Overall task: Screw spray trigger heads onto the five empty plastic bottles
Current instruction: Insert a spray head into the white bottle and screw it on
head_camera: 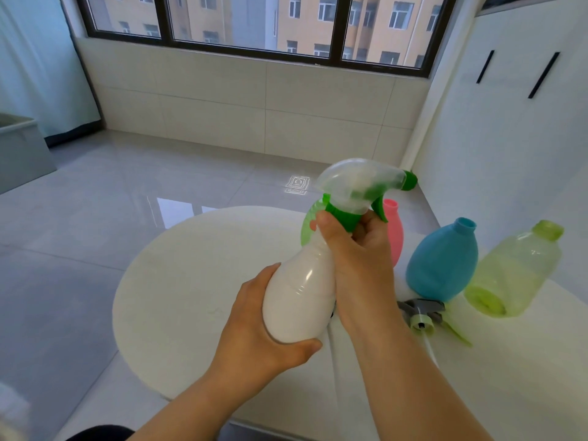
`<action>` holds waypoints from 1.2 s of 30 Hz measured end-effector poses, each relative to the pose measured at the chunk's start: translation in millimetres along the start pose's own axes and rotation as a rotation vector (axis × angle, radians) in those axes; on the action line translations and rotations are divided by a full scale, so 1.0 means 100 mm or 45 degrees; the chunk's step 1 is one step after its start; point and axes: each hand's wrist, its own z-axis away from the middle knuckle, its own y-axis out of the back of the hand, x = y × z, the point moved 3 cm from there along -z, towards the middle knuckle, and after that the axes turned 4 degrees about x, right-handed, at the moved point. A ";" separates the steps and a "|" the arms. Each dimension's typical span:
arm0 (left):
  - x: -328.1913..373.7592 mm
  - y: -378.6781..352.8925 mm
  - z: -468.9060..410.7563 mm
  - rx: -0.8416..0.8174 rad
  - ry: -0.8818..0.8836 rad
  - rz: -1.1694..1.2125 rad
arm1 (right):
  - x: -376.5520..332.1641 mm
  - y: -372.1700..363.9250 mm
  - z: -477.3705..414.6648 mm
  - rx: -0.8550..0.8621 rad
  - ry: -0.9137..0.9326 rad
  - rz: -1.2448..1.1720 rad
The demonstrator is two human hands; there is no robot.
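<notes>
My left hand (pixel 254 326) grips the lower body of a white bottle (pixel 299 294), held tilted above the white table (pixel 191 281). My right hand (pixel 359 249) is closed around the green collar of a clear and green spray trigger head (pixel 359 186) that sits on the bottle's neck. Behind my hands stand a green bottle (pixel 308 227) and a pink bottle (pixel 394 230), both partly hidden. To the right stand a blue bottle (pixel 442 262) and a pale yellow-green bottle (pixel 515 268), both without heads. A grey and light-green trigger head (pixel 426 316) lies on the table by the blue bottle.
The round table's far edge curves over a glossy grey tiled floor (pixel 127 202). A white cabinet (pixel 509 138) rises close at the right. A low tiled wall and a window lie beyond. A grey box (pixel 19 148) stands at the far left.
</notes>
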 end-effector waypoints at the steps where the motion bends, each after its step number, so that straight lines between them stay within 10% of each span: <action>1: 0.00 0.00 -0.01 0.002 -0.005 0.009 | 0.00 0.00 0.00 -0.029 -0.002 -0.008; 9: -0.03 0.02 -0.02 0.015 -0.012 0.023 | 0.01 -0.01 -0.04 -0.303 -0.060 -0.161; 17: -0.02 -0.04 0.01 0.028 -0.065 -0.098 | 0.07 0.00 0.02 0.099 -0.030 0.006; 25: 0.00 0.08 -0.04 -0.105 0.023 0.114 | 0.00 0.05 -0.05 -0.407 -0.010 -0.312; 32: 0.04 0.06 0.00 -0.244 0.037 0.196 | 0.03 0.10 -0.07 0.005 -0.020 -0.044; 36: 0.03 0.08 -0.01 -0.237 0.039 0.202 | -0.01 0.09 -0.07 -0.275 -0.147 -0.116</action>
